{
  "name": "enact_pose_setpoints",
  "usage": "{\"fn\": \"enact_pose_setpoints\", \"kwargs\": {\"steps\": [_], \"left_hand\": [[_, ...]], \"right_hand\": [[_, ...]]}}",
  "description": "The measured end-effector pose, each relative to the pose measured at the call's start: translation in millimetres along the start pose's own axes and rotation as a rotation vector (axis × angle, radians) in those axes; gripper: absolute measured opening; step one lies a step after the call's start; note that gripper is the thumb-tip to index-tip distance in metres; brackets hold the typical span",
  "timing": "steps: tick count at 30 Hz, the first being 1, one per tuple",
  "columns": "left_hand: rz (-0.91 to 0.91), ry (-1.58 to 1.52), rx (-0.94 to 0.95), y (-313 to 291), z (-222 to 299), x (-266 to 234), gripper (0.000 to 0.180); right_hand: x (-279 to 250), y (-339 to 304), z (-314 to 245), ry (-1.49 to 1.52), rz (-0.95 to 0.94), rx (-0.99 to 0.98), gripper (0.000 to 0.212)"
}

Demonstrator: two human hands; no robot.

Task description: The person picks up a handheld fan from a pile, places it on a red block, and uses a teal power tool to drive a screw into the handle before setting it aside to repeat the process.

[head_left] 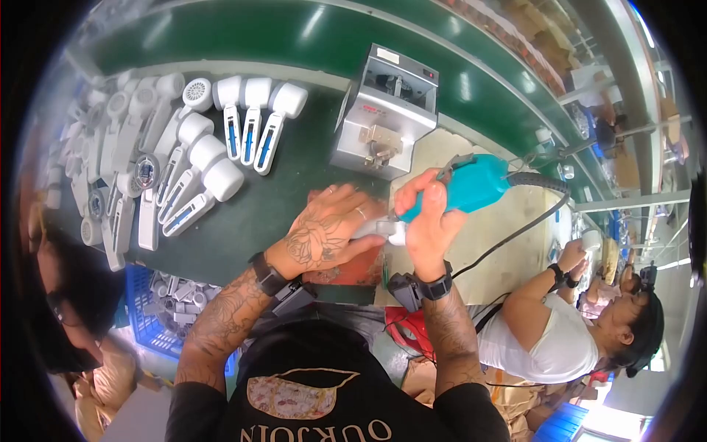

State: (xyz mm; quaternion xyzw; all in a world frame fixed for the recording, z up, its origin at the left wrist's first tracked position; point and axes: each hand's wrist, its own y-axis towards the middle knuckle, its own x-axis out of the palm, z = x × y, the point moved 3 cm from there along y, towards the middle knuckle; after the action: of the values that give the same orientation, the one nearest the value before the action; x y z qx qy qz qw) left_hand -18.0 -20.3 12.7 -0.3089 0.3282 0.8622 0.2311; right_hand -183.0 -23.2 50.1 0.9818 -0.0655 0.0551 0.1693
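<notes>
Pinching a white, half-hidden part [396, 234] over the counter [313, 147] in nearly closed, blurred left fingers [359, 205]; clasping a teal tool [477, 188] in curled right fingers [434, 199]. Shows tiny red lettering [370, 110] on the grey machine [383, 127], pale letters [381, 429] across the black shirt [361, 361].

The boxy metal machine [387, 110] is silver-grey. Left of it on the flat dark-green worktop [303, 166], round-headed plastic handheld devices [289, 100] are white and pale grey, some with blue strips along their handles. On its near side, dark flower linework patterns the tattooed left hand [324, 225]; the corded power tool [475, 186] is teal.
</notes>
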Motion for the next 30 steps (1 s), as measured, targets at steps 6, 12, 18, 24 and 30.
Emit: {"fn": "enact_pose_setpoints", "kwargs": {"steps": [6, 12, 18, 24, 30], "left_hand": [[-0.004, 0.049, -0.004, -1, -2, -2, 0.044], [-0.038, -0.023, -0.038, -1, -6, 1, 0.045], [0.062, -0.015, -0.016, -5, -2, 2, 0.039], [-0.016, -0.065, -0.041, -5, 0, -5, 0.042], [-0.017, -0.062, -0.008, -6, 0, -1, 0.038]], "right_hand": [[4, -3, 8, 0.007, 0.017, -0.027, 0.043], [3, 3, -2, -0.041, 0.072, 0.047, 0.041], [24, 48, -17, -0.133, 0.115, -0.173, 0.035], [42, 75, 4, -0.099, 0.088, -0.242, 0.032], [40, 64, 7, -0.039, 0.071, -0.124, 0.034]]}}
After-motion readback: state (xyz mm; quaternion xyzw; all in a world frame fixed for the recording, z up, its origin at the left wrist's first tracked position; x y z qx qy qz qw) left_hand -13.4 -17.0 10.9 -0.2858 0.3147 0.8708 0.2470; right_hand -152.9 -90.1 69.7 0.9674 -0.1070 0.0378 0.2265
